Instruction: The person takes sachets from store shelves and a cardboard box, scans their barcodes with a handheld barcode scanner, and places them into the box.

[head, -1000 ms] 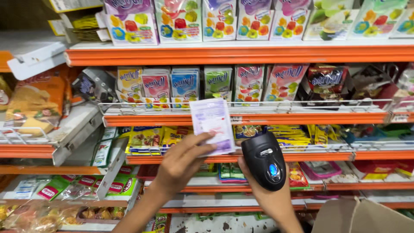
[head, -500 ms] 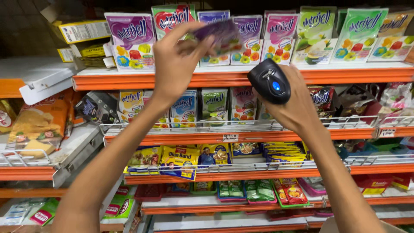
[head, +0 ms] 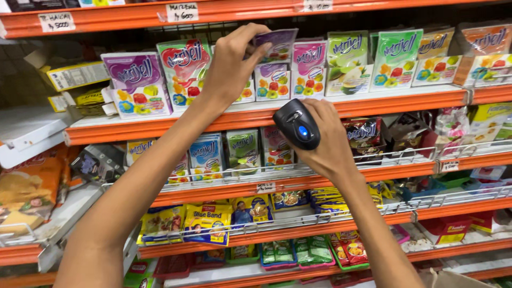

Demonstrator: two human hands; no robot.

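Reaching up to the upper orange shelf (head: pixel 373 101), the left hand (head: pixel 232 64) is pinching a purple sachet (head: pixel 274 44) between thumb and fingertips, holding it at the front of a row of upright fruit-printed packets. A purple packet (head: pixel 136 85) and a red-and-green packet (head: pixel 184 66) are standing just left of that hand; a pink packet (head: pixel 308 66) and green packets (head: pixel 373 58) are standing to its right, crowding the slot on both sides. The right hand (head: pixel 325 141) is closing firmly around a black handheld scanner (head: pixel 296 124), its blue button showing, held below the shelf edge and in front of the wire-railed middle shelf (head: pixel 277 173). The left forearm is crossing in front of smaller sachets (head: pixel 242 149) there. Yellow packs (head: pixel 205 218) are lying on a lower shelf.
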